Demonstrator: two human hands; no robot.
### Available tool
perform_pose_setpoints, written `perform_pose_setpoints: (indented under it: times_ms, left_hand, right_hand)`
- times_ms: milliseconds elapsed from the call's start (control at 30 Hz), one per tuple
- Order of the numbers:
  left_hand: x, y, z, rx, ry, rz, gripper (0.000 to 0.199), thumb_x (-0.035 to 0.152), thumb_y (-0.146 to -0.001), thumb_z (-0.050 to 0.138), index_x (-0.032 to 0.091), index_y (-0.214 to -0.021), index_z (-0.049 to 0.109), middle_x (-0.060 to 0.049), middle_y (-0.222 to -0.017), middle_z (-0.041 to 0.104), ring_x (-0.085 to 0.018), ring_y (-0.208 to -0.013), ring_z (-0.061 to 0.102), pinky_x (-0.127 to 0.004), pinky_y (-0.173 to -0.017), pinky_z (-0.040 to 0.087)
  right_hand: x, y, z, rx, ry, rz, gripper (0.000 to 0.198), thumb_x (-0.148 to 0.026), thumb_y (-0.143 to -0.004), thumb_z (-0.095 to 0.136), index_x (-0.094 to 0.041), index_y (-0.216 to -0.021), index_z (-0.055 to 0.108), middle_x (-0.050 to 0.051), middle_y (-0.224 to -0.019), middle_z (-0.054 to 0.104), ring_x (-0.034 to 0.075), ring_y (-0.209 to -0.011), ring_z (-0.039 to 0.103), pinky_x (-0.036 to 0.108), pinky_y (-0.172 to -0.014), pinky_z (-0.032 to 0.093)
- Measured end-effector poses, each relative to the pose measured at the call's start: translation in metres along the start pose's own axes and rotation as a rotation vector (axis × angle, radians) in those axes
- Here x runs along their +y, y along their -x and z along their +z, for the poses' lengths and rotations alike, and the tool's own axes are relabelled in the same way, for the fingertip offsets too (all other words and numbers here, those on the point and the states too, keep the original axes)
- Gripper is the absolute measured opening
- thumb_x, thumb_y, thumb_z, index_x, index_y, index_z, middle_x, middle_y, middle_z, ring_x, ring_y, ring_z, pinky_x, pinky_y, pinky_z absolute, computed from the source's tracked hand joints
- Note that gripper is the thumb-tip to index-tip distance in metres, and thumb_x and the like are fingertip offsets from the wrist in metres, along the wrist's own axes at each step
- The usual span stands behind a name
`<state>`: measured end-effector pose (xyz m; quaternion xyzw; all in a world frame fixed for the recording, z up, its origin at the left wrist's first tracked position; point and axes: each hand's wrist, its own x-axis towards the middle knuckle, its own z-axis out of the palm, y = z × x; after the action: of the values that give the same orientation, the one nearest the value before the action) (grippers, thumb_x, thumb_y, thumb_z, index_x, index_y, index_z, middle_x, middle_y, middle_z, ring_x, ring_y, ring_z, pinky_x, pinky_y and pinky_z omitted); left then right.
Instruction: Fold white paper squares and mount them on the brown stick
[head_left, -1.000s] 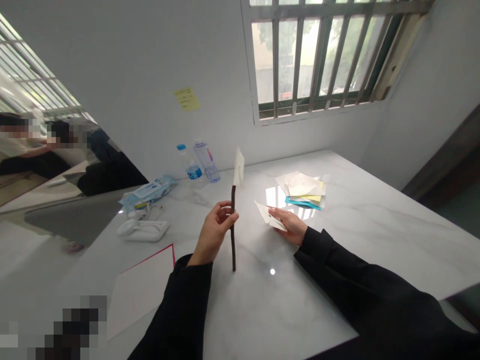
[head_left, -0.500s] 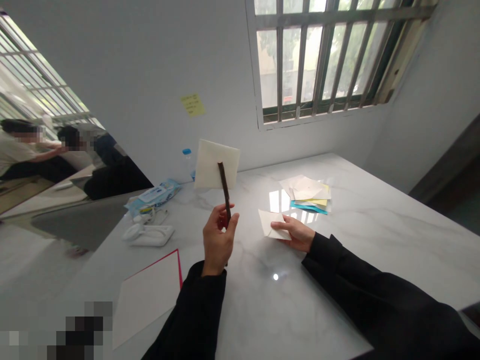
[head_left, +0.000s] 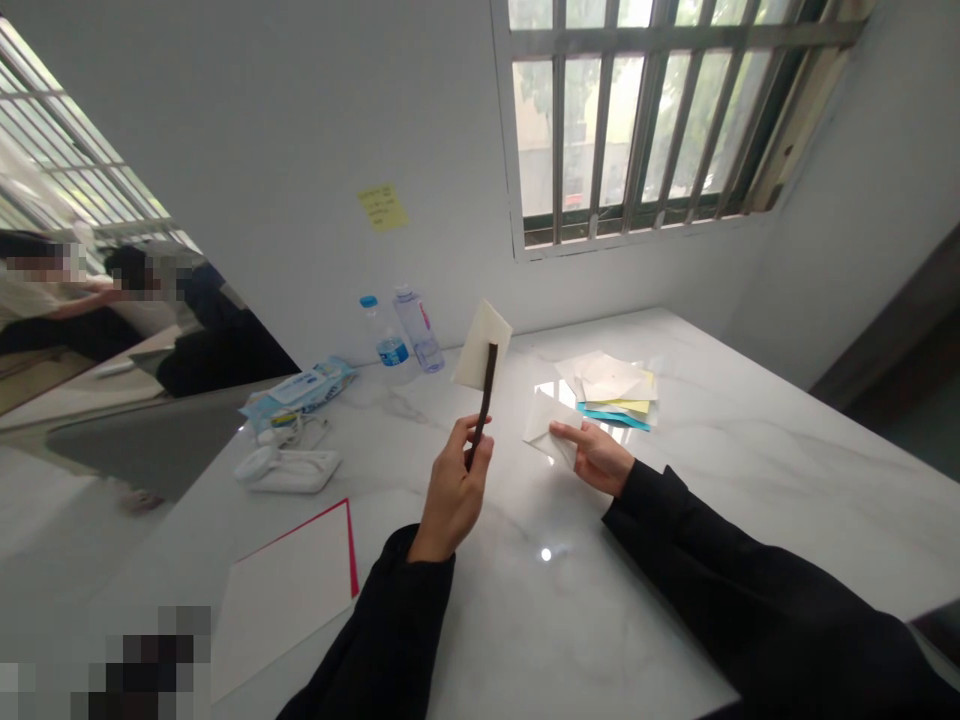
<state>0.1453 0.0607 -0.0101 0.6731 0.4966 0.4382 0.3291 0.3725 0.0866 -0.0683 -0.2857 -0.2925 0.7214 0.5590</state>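
My left hand (head_left: 456, 497) is closed around the lower part of a thin dark brown stick (head_left: 487, 392), raised above the table. A cream paper square (head_left: 475, 348) is at the upper end of the stick, tilted and turned partly edge-on. How it is joined to the stick I cannot tell. To the right, my right hand (head_left: 604, 459) pinches a folded white paper (head_left: 545, 418) between thumb and fingers, just over the tabletop. Behind that hand lies a pile of papers (head_left: 609, 378), white on top with yellow and blue sheets below.
Two plastic bottles, one blue-capped (head_left: 390, 345) and one clear (head_left: 420, 332), stand by the wall. On the left of the marble-patterned table (head_left: 570, 630) are a wipes packet (head_left: 304, 388), a white device (head_left: 289, 470) and a red-edged white board (head_left: 289, 590). Other people (head_left: 131, 275) sit far left.
My left hand has moved right and turned the stick, so the cream square shows narrower and uncovers the clear bottle. My right hand's folded paper has tilted and shifted slightly.
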Motion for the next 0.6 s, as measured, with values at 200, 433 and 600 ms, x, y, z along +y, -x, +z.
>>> perform_pose_setpoints:
  times_ms: [200,433,600]
  left_hand:
    - [0.008,0.004,0.002,-0.034,-0.061,0.036,0.025,0.035,-0.101,0.054,0.021,-0.116,0.068,-0.003,-0.096,0.064,-0.014,-0.068,0.053,-0.027,-0.06,0.041]
    - [0.018,0.009,0.01,0.013,-0.245,0.15,0.035,0.025,-0.099,0.053,0.024,-0.131,0.067,-0.001,-0.099,0.068,-0.014,-0.067,0.055,-0.029,-0.071,0.045]
    - [0.022,0.018,0.018,-0.052,-0.224,0.14,0.039,0.032,-0.104,0.052,0.028,-0.142,0.061,0.005,-0.08,0.058,-0.013,-0.062,0.051,-0.026,-0.066,0.042]
  right_hand:
    - [-0.014,0.002,-0.001,-0.063,-0.047,-0.048,0.042,-0.035,-0.077,0.096,-0.017,-0.11,0.077,0.006,-0.105,0.083,0.02,-0.091,0.079,0.029,-0.081,0.065]
    - [-0.024,0.006,0.001,-0.134,-0.129,-0.162,0.04,-0.038,-0.073,0.1,-0.025,-0.1,0.073,-0.003,-0.087,0.077,0.014,-0.08,0.073,0.025,-0.075,0.06]
    - [-0.026,0.007,0.006,-0.129,-0.175,-0.187,0.045,-0.038,-0.067,0.103,-0.025,-0.097,0.072,-0.004,-0.085,0.075,0.014,-0.08,0.072,0.025,-0.075,0.06]
